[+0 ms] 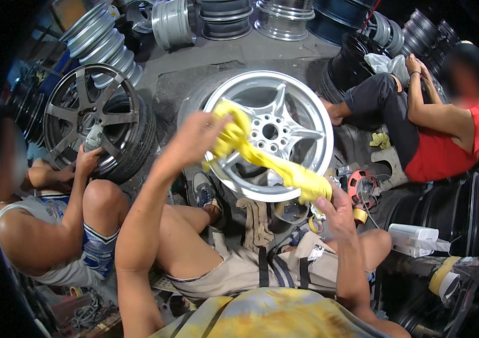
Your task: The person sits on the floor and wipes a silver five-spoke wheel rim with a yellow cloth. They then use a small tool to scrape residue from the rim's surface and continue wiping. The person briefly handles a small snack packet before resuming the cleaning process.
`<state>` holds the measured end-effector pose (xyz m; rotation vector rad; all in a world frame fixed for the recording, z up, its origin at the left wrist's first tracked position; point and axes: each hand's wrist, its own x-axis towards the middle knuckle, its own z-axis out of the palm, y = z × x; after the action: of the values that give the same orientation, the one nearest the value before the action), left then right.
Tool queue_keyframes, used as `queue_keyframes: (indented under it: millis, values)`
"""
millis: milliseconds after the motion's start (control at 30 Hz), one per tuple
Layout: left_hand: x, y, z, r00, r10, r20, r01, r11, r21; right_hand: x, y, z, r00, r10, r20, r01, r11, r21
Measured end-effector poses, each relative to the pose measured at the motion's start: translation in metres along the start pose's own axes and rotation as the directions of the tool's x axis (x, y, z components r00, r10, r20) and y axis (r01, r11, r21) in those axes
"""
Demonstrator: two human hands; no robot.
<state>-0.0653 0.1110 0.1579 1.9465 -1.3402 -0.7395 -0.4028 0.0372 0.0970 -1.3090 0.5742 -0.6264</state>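
Observation:
A yellow cloth hangs stretched and loosely twisted between my two hands, across the front of a silver alloy wheel. My left hand grips its bunched upper end beside the wheel's left edge, a little blurred. At the lower right rim, my right hand pinches the other end. The wheel faces me, tilted up, with star-like spokes and a hub full of bolt holes. Part of its left and lower spokes is hidden behind the cloth.
To the left, a person works a grey tool on a dark wheel. At right, a person in red holds a plastic bag. Stacked rims line the back. A red reel, tape and a white box lie right.

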Motion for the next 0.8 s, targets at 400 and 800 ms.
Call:
queue_keyframes:
  millis: [400, 800]
  values:
    - [0.019, -0.003, 0.029, 0.945, 0.31, 0.101, -0.316, 0.948, 0.047, 0.157, 0.065, 0.001, 0.853, -0.52, -0.035, 0.328, 0.588, -0.74]
    - [0.075, -0.038, 0.041, 0.973, 0.218, 0.07, -0.229, 0.94, 0.255, 0.157, 0.125, 0.056, 0.875, -0.458, 0.158, 0.389, 0.471, -0.792]
